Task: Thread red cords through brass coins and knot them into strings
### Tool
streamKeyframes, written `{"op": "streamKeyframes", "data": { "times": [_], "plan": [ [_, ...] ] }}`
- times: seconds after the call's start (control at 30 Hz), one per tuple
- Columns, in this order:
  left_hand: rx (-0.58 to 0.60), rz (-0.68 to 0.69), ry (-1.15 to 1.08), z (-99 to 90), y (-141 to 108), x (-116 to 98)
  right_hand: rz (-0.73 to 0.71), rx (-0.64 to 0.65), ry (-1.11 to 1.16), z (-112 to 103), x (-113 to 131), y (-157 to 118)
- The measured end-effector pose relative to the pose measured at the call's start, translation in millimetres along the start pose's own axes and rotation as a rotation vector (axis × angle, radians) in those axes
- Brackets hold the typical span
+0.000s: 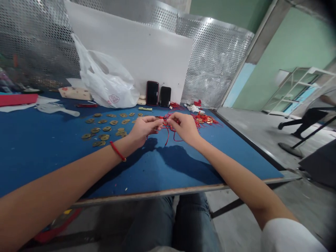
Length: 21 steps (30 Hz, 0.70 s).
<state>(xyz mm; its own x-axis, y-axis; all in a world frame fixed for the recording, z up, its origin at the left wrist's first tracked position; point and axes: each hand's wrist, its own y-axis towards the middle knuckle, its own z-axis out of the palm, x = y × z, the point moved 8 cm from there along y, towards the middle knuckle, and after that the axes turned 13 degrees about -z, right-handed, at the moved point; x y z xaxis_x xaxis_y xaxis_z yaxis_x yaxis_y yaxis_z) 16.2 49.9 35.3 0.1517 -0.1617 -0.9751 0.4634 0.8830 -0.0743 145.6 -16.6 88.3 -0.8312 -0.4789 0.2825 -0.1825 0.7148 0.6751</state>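
Observation:
Above the blue tabletop (147, 168), my left hand (144, 129) and my right hand (185, 127) meet with pinched fingertips. Between them runs a red cord (167, 136), with a loose end hanging down toward the table. Fingers of both hands are closed on the cord; the exact part in the fingertips is too small to make out. To the left of my left hand lie several brass-coloured coins (106, 128) with holes, in small groups. Right of my right hand is a heap of red cords with coins (207, 119). A red bracelet (118, 151) circles my left wrist.
A white plastic bag (107, 84) stands at the back, beside two dark phones (152, 93) leaning on a white board (136, 45). A green marker-like piece (145, 109) lies before them. A white plastic scoop (56, 108) is at left. Another person (312, 112) is far right.

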Motion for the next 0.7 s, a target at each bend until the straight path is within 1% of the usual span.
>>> {"op": "streamKeyframes", "data": {
  "times": [0.07, 0.13, 0.23, 0.33, 0.37, 0.43, 0.5, 0.57, 0.63, 0.7],
  "plan": [
    [-0.035, -0.026, -0.076, -0.9, -2.4, 1.7, 0.023, -0.049, 0.034, -3.2, 3.6, -0.9],
    [-0.043, -0.074, -0.158, 1.4, -6.3, 3.2, -0.03, -0.056, 0.018, -2.5, 16.7, -3.1],
    [-0.036, -0.114, -0.233, 7.6, -14.1, 0.3, -0.173, 0.028, -0.147, 7.3, 41.7, -8.0],
    [-0.04, -0.166, -0.218, 12.6, -21.1, -1.2, -0.255, 0.139, -0.32, 19.9, 52.9, -12.1],
    [-0.04, -0.174, -0.201, 13.8, -22.8, -1.9, -0.269, 0.163, -0.346, 22.4, 54.0, -12.7],
    [-0.037, -0.149, -0.168, 15.0, -25.1, -5.1, -0.305, 0.178, -0.353, 23.3, 56.2, -12.9],
    [-0.044, -0.097, -0.153, 14.1, -25.5, -8.8, -0.333, 0.153, -0.313, 19.7, 58.2, -12.4],
    [-0.061, -0.069, -0.174, 11.4, -23.9, -9.6, -0.3, 0.082, -0.241, 12.3, 55.1, -11.1],
    [-0.08, -0.058, -0.235, 7.7, -21.1, -8.5, -0.184, 0.002, -0.166, 5.9, 42.8, -10.4],
    [-0.099, -0.052, -0.292, 4.0, -18.5, -7.3, -0.057, -0.051, -0.103, 4.6, 27.0, -11.2]
  ]
}}
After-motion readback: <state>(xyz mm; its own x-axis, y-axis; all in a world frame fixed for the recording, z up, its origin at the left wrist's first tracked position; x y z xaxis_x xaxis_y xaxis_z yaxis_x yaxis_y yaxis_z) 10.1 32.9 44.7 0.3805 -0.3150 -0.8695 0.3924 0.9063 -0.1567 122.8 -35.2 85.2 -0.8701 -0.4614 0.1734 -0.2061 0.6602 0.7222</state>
